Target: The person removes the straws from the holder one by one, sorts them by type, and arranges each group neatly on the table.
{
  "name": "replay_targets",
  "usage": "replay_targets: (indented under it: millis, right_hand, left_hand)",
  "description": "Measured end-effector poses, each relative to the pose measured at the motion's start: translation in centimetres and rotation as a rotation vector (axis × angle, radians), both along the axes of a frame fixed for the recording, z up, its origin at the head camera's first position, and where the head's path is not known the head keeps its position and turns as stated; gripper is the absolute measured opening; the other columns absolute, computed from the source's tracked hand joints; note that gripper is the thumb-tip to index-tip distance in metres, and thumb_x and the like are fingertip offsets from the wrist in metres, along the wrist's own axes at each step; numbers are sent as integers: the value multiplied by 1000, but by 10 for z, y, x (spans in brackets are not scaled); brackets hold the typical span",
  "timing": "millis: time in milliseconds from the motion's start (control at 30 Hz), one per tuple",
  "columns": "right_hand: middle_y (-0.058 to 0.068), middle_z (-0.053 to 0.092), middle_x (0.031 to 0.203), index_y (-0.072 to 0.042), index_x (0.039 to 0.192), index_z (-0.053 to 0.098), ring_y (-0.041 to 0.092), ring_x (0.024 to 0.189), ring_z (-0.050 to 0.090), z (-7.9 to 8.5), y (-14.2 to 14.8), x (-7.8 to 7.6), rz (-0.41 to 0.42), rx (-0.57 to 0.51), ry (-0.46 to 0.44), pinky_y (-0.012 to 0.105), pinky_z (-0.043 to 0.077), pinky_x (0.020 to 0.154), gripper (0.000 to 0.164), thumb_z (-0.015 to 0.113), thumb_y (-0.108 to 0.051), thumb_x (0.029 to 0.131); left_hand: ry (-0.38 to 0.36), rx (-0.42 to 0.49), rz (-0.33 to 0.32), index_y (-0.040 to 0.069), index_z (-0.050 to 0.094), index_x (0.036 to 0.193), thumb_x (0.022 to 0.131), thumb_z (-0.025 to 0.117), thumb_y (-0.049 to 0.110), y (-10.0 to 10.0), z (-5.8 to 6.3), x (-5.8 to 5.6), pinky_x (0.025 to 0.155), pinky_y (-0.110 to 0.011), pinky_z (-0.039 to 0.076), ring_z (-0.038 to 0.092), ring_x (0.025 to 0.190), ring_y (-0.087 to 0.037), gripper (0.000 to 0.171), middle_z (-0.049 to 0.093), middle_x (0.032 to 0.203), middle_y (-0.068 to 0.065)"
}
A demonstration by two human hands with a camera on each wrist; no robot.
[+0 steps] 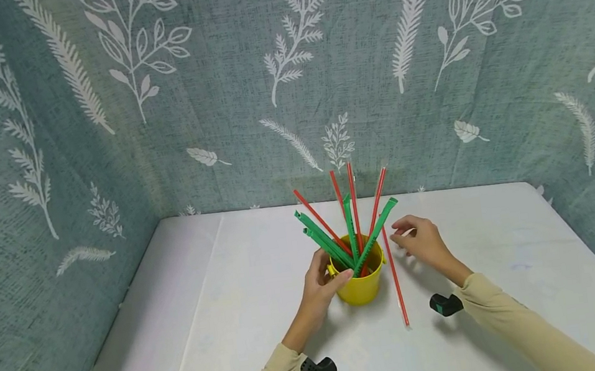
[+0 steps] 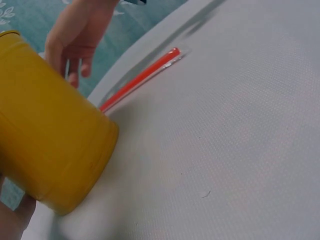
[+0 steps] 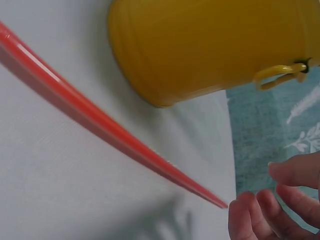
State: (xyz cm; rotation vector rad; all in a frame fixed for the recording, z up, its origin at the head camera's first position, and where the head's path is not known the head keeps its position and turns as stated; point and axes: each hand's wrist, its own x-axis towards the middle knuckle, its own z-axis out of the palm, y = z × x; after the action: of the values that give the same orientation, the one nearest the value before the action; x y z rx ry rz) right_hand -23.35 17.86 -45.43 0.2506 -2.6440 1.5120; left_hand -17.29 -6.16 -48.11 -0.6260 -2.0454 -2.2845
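Note:
My left hand (image 1: pixel 319 286) grips a small yellow bucket (image 1: pixel 359 291) by its side, thumb at the rim. The bucket stands upright on the white table and holds several thin red straws (image 1: pixel 314 213) and several thicker green sticks (image 1: pixel 376 233), all leaning outward. Just right of it, one red straw (image 1: pixel 396 282) in clear wrapping lies on the table. Beyond that straw hovers my right hand (image 1: pixel 422 243), fingers loosely bent and nothing between them. In the right wrist view the fingertips (image 3: pixel 240 212) come close to the straw's far end.
A white table (image 1: pixel 228 345) spreads under both hands. Its back and left sides meet a grey-green cloth (image 1: pixel 229 94) printed with white leaves. Black wrist cameras (image 1: pixel 319 370) sit on both sleeves.

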Motion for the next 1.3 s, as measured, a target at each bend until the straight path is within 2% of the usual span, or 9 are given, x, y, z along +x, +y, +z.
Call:
replay_targets:
  millis: [233, 300, 367, 533, 600, 767, 1033, 1300]
  right_hand:
    - [12, 59, 86, -1, 100, 58, 35, 71, 59, 10, 1, 2, -2, -18, -17, 33, 50, 49, 25, 63, -14, 80]
    - [13, 59, 87, -2, 101, 58, 34, 71, 59, 13, 2, 3, 4, -31, -10, 32, 50, 49, 25, 63, -15, 80]
    - [15, 60, 87, -1, 100, 58, 32, 69, 59, 25, -2, 9, 8, -41, -6, 35, 50, 50, 23, 62, -13, 80]
    - [14, 59, 87, -5, 98, 58, 34, 72, 59, 32, -2, 10, 8, -58, -14, 35, 50, 51, 21, 63, -17, 81]
    - [10, 59, 88, -9, 99, 57, 36, 75, 59, 26, 2, 5, 9, -62, -18, 32, 50, 51, 23, 63, -21, 81]
    - [9, 58, 91, -9, 103, 57, 31, 76, 59, 31, 0, 7, 13, -62, -19, 31, 51, 54, 27, 62, -25, 81]
    - [10, 58, 93, -5, 105, 56, 33, 78, 58, 39, -3, 10, 37, -106, 1, 31, 51, 54, 31, 61, -26, 82]
    - [8, 59, 93, -9, 100, 57, 23, 74, 60, 47, -8, 13, 44, -135, 14, 32, 51, 54, 25, 62, -25, 81]
  left_hand:
    - [21, -8, -3, 15, 33, 131, 83, 59, 18, 0, 2, 1, 92, -36, 36, 41, 115, -21, 54, 43, 127, -7]
    - [8, -10, 2, 16, 34, 130, 82, 59, 19, -1, 4, 2, 93, -36, 36, 41, 115, -20, 54, 43, 128, -5]
    - [-1, -14, 2, 17, 34, 130, 82, 59, 19, -1, 4, 2, 93, -36, 36, 40, 115, -20, 54, 43, 128, -5]
    - [-19, -14, -20, 10, 31, 131, 84, 56, 12, -1, 21, 10, 94, -40, 33, 38, 117, -23, 54, 41, 129, -12]
    - [-21, -17, -26, 7, 30, 131, 84, 55, 9, -1, 28, 13, 94, -41, 32, 38, 117, -25, 54, 40, 129, -15]
    - [-26, -21, -25, 7, 30, 131, 84, 55, 10, -1, 26, 12, 94, -38, 33, 38, 117, -24, 54, 40, 128, -14]
    - [-31, -13, -12, 18, 34, 130, 83, 58, 16, -1, 4, 2, 94, -36, 34, 40, 115, -19, 53, 44, 126, -4]
    - [6, 2, 1, 17, 34, 130, 83, 59, 21, 1, 0, 1, 92, -36, 36, 41, 114, -20, 53, 45, 125, -4]
